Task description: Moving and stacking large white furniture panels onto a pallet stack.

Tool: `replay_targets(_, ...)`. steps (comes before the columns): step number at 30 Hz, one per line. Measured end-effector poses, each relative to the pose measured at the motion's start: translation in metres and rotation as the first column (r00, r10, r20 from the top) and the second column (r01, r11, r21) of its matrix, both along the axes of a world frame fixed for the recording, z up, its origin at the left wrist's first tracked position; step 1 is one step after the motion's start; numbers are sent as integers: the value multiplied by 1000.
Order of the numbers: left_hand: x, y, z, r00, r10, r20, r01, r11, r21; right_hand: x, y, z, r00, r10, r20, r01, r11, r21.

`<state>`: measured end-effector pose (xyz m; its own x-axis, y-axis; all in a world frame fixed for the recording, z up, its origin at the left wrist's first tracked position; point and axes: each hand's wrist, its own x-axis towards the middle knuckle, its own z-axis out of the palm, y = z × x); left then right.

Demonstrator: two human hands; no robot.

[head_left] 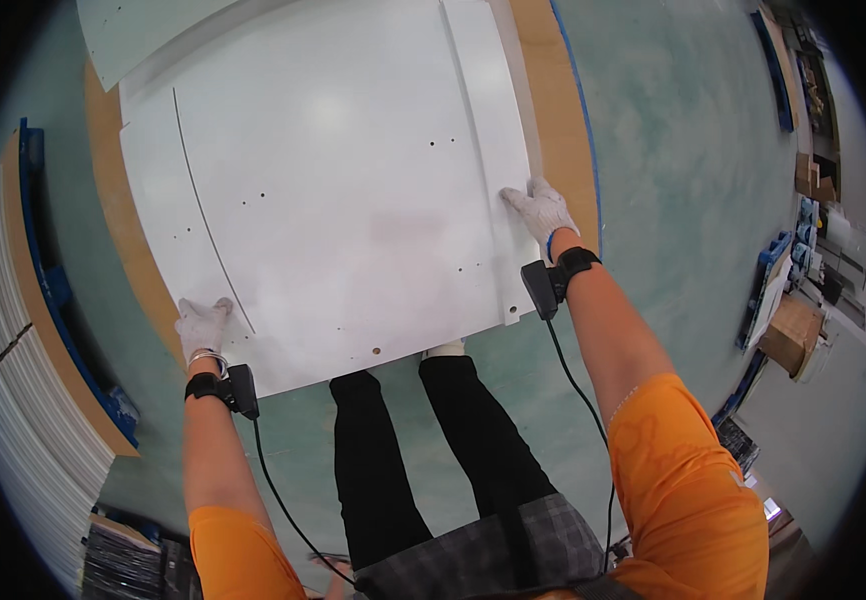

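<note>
A large white panel (pixel 323 230) with small drilled holes and a long dark slit near its left side lies before me. Along its right side runs a narrow white strip (pixel 483 130); whether it is a separate piece I cannot tell. My left hand (pixel 201 325), in a whitish glove, grips the panel's left edge near the front corner, thumb on top. Farther forward, my gloved right hand (pixel 543 212) holds the right edge, its thumb on the strip and its other fingers along the side. The fingers beneath the edges are partly hidden.
Brown board (pixel 563 110) with a blue rim shows beneath the white panel. Another white panel (pixel 143 35) lies at the far left. Stacked white boards (pixel 28 370) stand on a blue pallet (pixel 53 290) at left. Cartons (pixel 793 330) sit at right. Black cables (pixel 578 380) hang from both wrists.
</note>
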<state>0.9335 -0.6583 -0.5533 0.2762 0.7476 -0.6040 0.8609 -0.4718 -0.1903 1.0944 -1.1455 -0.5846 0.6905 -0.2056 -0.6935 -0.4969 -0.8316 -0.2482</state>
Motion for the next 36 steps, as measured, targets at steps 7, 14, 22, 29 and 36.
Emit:
replay_targets(7,-3,-2,-11,997,-25,67,21,998,58,14,7,-24,999,-10,-48,7,998,-54)
replay_targets(14,-1,-9,-8,997,3,81,-7,999,41,16,15,-11,997,-66,-44,63,996,-59)
replay_targets(22,-5,-5,-17,998,-61,27,58,993,99,15,14,-16,989,-126,-81,128,992,21)
replay_targets(29,1,-8,-17,999,-36,-9,37,993,111,13,15,-12,986,-148,-75,147,989,-19)
replay_targets(36,-3,-7,-21,997,-72,20,69,992,101,-11,-5,-21,983,-165,-76,170,984,54)
